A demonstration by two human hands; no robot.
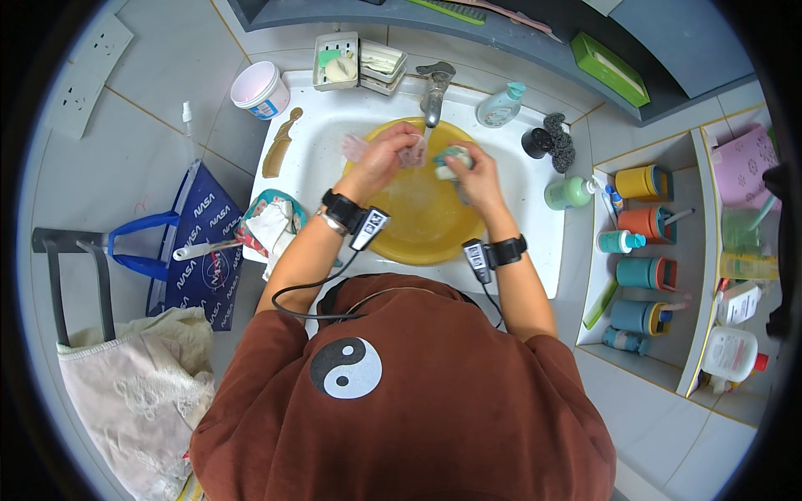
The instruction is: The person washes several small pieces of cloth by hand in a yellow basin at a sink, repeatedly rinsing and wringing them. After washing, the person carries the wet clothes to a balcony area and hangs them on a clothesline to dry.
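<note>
Over a yellow basin (426, 232) of water in the white sink, my left hand (383, 156) pinches a wet, pale pink cloth (413, 152), part of which hangs out past the far side of the hand. My right hand (479, 172) holds a pale, bar-shaped piece, probably soap (456, 164), together with a teal cloth or wrapper; its exact kind cannot be told. Between the hands, the metal faucet (433, 94) points down at the basin. The basin's floor is blurred by the water.
A comb (282, 144), a white tub (260, 91) and soap trays (336, 61) line the sink's left and back rim. At the right rim are a pump bottle (569, 192), a soap bottle (501, 105) and a dark scourer (559, 143). A cloth bundle (272, 225) lies at the left corner.
</note>
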